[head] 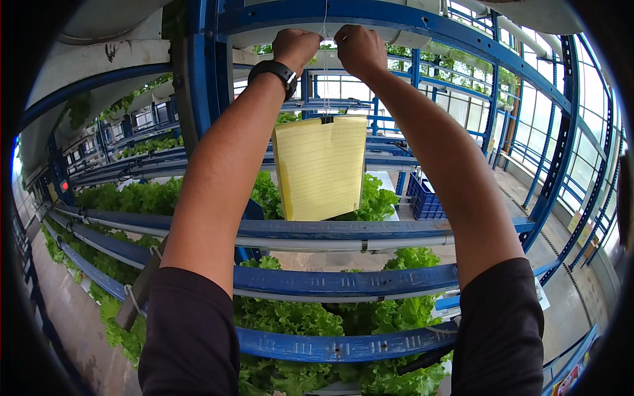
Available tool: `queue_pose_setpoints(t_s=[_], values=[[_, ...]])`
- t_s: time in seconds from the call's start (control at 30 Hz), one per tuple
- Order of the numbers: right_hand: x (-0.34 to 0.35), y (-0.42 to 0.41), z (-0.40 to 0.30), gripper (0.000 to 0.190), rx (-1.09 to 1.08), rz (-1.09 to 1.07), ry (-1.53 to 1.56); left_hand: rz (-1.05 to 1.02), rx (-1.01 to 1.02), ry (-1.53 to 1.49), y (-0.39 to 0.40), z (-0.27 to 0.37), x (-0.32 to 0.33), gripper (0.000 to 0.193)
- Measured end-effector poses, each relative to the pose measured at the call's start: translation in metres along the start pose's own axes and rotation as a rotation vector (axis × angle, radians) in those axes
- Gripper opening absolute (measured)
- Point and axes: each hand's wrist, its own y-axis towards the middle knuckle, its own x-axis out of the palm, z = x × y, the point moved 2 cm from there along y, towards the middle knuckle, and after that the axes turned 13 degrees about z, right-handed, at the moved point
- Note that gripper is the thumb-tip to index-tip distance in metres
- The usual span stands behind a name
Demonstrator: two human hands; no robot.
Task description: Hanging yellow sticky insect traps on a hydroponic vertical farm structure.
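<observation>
A thin white string (pixel 325 74) hangs from above, past a blue metal beam (pixel 327 15). My left hand (pixel 297 47), with a black watch (pixel 275 74) on its wrist, pinches the string near a knot or loop. Just to the right, my right hand (pixel 361 49) has its fingertips together by the same spot; the strand between them is too fine to see clearly. Below both hands, a black binder clip (pixel 327 120) on the string grips the top of a yellow lined sheet (pixel 322 171), probably a sticky insect trap. It hangs slightly tilted, its lower edge near a rail.
Blue metal rails (pixel 342 282) cross in front of me in several tiers. Leafy lettuce (pixel 292 317) grows between and below them. A blue plastic crate (pixel 426 198) stands behind on the right. A blue upright post (pixel 200 74) rises at left, near white pipes (pixel 99 64).
</observation>
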Motion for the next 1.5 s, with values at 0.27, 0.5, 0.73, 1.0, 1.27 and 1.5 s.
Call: queue_pose_setpoints(t_s=[0.27,0.5,0.73,1.0,1.27,1.5], values=[[0.048,0.012,0.008,0.016,0.78,-0.056,0.673,0.007,-0.141,0.006,-0.001,-0.009,-0.011,0.009],[0.065,0.053,0.125,0.005,0.414,0.016,0.726,-0.143,-0.184,-0.123,-0.019,0.028,0.037,0.011],[0.021,0.023,0.016,0.006,1.25,-0.065,1.075,-0.086,-0.233,-0.098,-0.005,-0.004,-0.004,0.01],[0.016,0.022,0.01,0.003,1.191,-0.153,1.117,-0.101,-0.198,-0.068,-0.011,-0.004,-0.008,0.011],[0.02,0.02,0.016,0.004,1.224,-0.26,1.066,-0.123,-0.134,0.015,-0.019,-0.002,-0.014,0.013],[0.023,0.02,0.017,0.002,1.165,-0.389,1.067,-0.107,-0.098,0.022,-0.013,-0.009,-0.014,0.011]])
